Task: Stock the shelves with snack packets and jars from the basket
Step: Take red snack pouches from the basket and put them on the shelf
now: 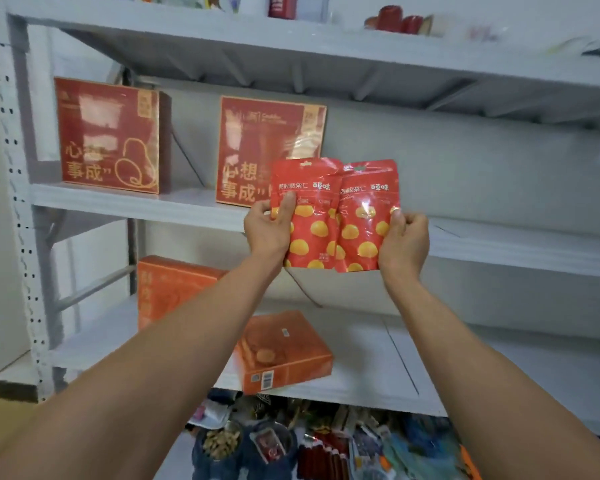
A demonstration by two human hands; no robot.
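Two red snack packets with yellow dots are held up side by side in front of the middle shelf (499, 247). My left hand (269, 228) grips the left packet (309, 216) at its left edge, thumb on the front. My right hand (404, 242) pinches the right packet (366, 216) at its right edge. The packets overlap slightly in the middle. Below, at the frame's bottom, the basket's contents (309, 441) show: jars of nuts and several mixed snack packets.
Two red gift boxes (110, 135) (253, 140) stand on the middle shelf at the left. Orange boxes (281, 351) (174, 285) sit on the lower shelf. The top shelf (291, 43) carries red jars. A perforated white upright (18, 202) frames the left side.
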